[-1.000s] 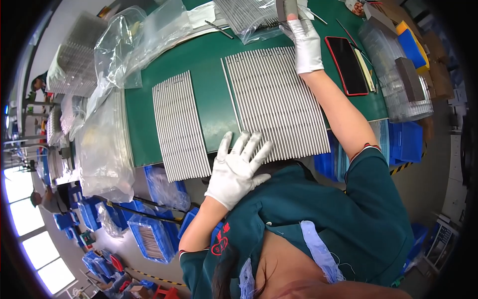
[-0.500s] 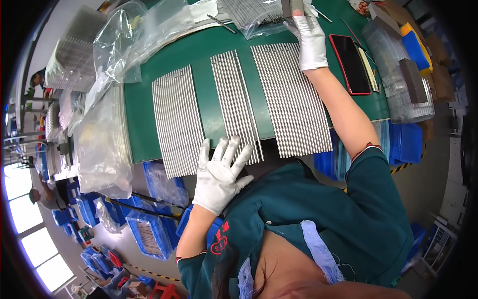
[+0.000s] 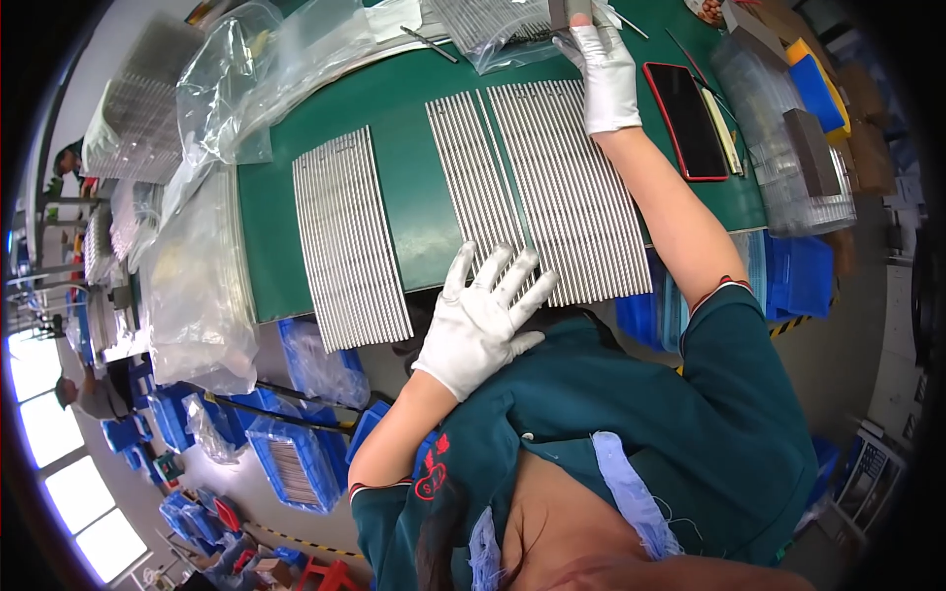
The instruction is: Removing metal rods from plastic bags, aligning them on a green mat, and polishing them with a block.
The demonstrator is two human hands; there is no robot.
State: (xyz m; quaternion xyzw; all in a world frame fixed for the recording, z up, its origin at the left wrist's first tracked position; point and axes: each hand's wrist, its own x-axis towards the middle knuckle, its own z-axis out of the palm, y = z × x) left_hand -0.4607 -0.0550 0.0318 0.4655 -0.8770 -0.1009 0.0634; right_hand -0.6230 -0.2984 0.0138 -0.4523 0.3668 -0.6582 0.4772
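Note:
Thin metal rods lie side by side in three groups on a green tabletop (image 3: 419, 212). The left group (image 3: 350, 241) stands apart, while the middle group (image 3: 473, 163) lies close beside the right group (image 3: 572, 187), with a narrow gap between them. My left hand (image 3: 480, 325), in a white glove, rests with fingers spread over the near ends of the middle rods. Beyond the right group's far end, my gloved right hand (image 3: 606, 84) grips a grey block (image 3: 560, 12), partly cut off by the picture's upper edge. One bare fingertip shows against the block.
A red-edged phone (image 3: 687, 123) and a pale yellow strip (image 3: 722, 133) lie right of my right forearm. Clear plastic boxes (image 3: 778, 187) carry another dark block (image 3: 811, 153). More bagged rods (image 3: 493, 30) lie at the back; plastic bags (image 3: 202, 276) hang left. Blue crates (image 3: 291, 463) stand below.
The middle rods have moved right, up against the right group, and my left hand has gone right with them. My right hand still holds the grey block in about the same place.

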